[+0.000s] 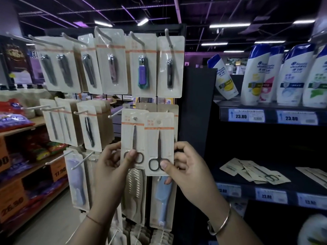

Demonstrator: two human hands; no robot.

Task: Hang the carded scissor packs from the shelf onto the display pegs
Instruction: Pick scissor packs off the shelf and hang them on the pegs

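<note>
Pinching with thumb and curled fingers, the left hand (111,163) is holding the left pack (127,137), the right hand (189,168) the right pack (152,138); the sealed scissors (159,144) are lying under both thumbs.

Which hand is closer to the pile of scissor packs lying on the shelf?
Right. The right hand, pinching one scissor pack, is just left of the shelf pile; the left hand, holding another pack, is farther left.

I saw the left pack (128,137) and the right pack (167,138) as matt beige card under clear, glossy plastic. The scissors (159,145) in the right pack looked like dark, smooth metal. The far pegs (117,111) were smooth and white, the bottles (254,75) on the right were glossy plastic, and the bangle (224,222) was shiny metal.
</note>
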